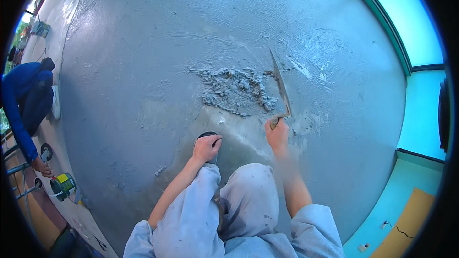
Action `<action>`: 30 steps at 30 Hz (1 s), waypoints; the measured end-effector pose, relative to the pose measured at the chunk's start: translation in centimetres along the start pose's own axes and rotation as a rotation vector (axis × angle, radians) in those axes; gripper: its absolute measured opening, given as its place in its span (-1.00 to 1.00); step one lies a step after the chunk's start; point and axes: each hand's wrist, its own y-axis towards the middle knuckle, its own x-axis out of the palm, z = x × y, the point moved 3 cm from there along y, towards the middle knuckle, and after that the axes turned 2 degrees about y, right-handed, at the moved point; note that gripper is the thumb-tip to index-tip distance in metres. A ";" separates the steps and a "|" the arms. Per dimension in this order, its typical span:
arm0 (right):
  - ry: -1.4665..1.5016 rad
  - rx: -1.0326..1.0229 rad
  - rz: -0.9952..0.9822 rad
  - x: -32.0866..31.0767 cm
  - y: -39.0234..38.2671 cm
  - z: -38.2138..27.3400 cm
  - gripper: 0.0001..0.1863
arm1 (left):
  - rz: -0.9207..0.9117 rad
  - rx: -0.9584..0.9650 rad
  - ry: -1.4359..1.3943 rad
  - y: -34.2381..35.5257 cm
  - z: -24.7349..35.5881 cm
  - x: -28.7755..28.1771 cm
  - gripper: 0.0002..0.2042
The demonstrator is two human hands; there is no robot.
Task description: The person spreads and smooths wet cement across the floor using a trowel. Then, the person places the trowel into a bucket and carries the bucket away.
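Note:
My right hand grips the handle of a long steel trowel, whose blade lies along the right side of a rough heap of wet grey mortar. The surrounding grey surface is coated and smeared with wet mortar. My left hand is closed at my left knee, over a dark rounded object that I cannot make out. Below the heap, a smoother, darker patch of the surface shows between my hands.
At far left a person in blue crouches, one hand at a green container beside metal tubing with wheels. Another container stands farther back. Green-framed windows and a pale green wall edge the surface at right.

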 end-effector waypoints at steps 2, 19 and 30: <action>-0.073 0.027 -0.010 -0.1 0.2 1.9 -0.65 | 0.003 0.013 -0.029 0.0 0.3 0.4 -0.85; 0.024 0.048 -0.306 8.9 -1.2 -6.4 -0.57 | -0.033 -0.017 -0.058 -0.4 0.3 0.0 -0.84; -0.054 -0.326 -0.617 6.1 -6.1 -7.7 -0.47 | 0.001 0.009 0.015 -1.1 -1.2 -0.4 -0.85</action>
